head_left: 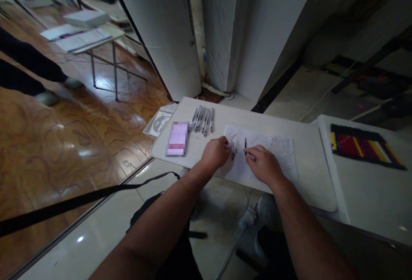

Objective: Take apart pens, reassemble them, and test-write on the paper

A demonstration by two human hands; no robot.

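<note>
My left hand (pixel 216 152) is closed, pinching something small and pale near the left edge of a scribbled sheet of paper (pixel 277 149); what it holds is too small to name. My right hand (pixel 262 162) grips a pen (pixel 246 146) that stands nearly upright on the paper. Both hands rest on a small white table (pixel 309 134). Just behind my left hand, several pens (pixel 202 119) lie side by side in a row.
A blurred pink item (pixel 177 138) lies at the table's left end, beside a printed card (pixel 159 122). A second white table (pixel 370 185) to the right carries a box of coloured pencils (pixel 363 144). White pillars (pixel 167 26) rise behind. Another person's legs (pixel 28 71) stand far left.
</note>
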